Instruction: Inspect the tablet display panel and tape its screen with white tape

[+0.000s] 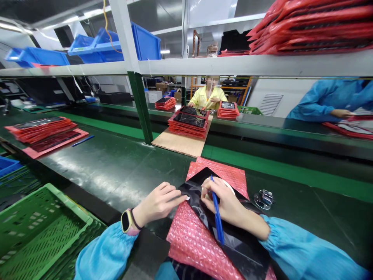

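Note:
A flat black glossy panel [233,237] lies slantwise on red bubble wrap [198,241] at the table's front edge. My right hand [223,200] is closed around a blue pen-like tool [217,217] over the panel. Partly behind that hand lies a round white item [229,186]. My left hand [160,202] reaches the panel's left edge, its index finger and thumb together on a small white piece [187,198]. More red bubble wrap [224,171] shows beyond the panel.
A shiny metal object [264,199] sits at right. Ahead, red-wrapped panels [188,126] are stacked on a wooden board [175,144]; another stack [43,130] is at left. A green crate [49,225] stands lower left. Two people work across the line under a shelf [233,65].

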Available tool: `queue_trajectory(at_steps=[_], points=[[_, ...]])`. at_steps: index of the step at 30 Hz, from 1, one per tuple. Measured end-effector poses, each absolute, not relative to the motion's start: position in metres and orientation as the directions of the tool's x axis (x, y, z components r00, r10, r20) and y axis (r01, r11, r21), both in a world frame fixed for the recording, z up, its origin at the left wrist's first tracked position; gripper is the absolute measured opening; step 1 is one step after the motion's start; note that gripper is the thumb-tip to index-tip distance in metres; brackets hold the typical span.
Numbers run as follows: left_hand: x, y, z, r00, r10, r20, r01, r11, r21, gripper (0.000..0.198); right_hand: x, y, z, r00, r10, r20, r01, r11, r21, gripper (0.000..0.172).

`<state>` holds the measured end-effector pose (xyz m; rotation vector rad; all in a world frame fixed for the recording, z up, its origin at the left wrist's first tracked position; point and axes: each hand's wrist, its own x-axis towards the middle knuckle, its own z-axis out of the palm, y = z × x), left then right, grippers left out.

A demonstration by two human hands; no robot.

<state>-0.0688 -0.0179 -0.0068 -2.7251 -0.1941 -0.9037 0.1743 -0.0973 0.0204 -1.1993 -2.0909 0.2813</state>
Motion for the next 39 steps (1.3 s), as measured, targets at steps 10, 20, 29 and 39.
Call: queue_trajectory(at_steps=[10, 20, 29, 39], points=[[-0.069, -0.013, -0.011, 0.821, 0.036, 0.570, 0.180, -0.963, -0.199, 0.045, 0.195, -0.108, 0.030, -0.423, 0.819, 0.388, 0.585, 0.574, -0.573, 0.030], [-0.064, -0.016, -0.018, 0.768, 0.028, 0.640, 0.189, -0.964, -0.185, 0.045, 0.228, -0.128, 0.027, -0.339, 0.881, 0.331, 0.654, 0.473, -0.590, 0.033], [-0.049, -0.001, -0.025, 0.489, 0.871, 0.054, 0.263, -0.206, 0.942, 0.038, 0.244, -0.137, 0.012, -0.319, 0.901, 0.295, 0.653, 0.434, -0.620, 0.007], [-0.032, -0.006, 0.001, 0.562, 0.794, -0.230, 0.303, 0.062, 0.951, 0.062, 0.278, -0.161, 0.006, 0.162, 0.951, 0.263, 0.357, 0.192, -0.914, 0.031]])
